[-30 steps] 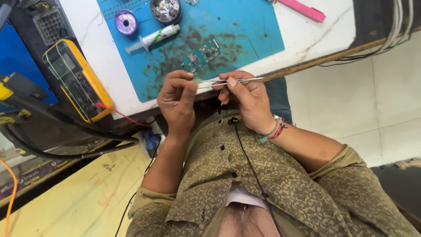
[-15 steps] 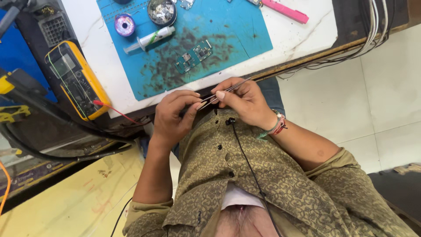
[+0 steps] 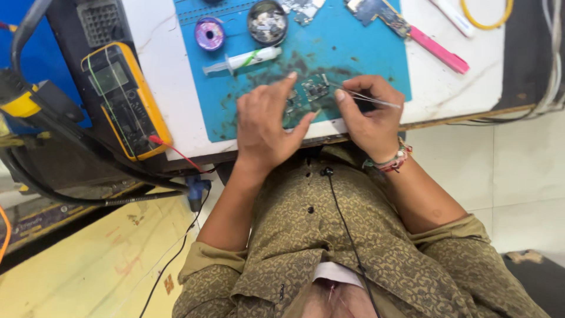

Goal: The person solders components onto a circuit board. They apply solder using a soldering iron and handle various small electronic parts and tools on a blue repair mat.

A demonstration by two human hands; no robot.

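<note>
Head view, syringe [image 3: 242, 60], multimeter [image 3: 125, 100], solder spool [image 3: 209, 33]

Circuit board [image 3: 316, 89]: small, green-grey, populated with components, lying flat on the blue mat, partly covered by fingers. Tweezers [image 3: 369, 99]: thin, metallic, held nearly level, tips at the board's right edge.

A white worktop [image 3: 459, 88] with a worn wooden edge carries a blue mat [image 3: 376, 56]. Pale floor tiles [image 3: 529, 171] lie to one side, a yellowish painted surface [image 3: 88, 259] to the other, in even daylight.
</note>
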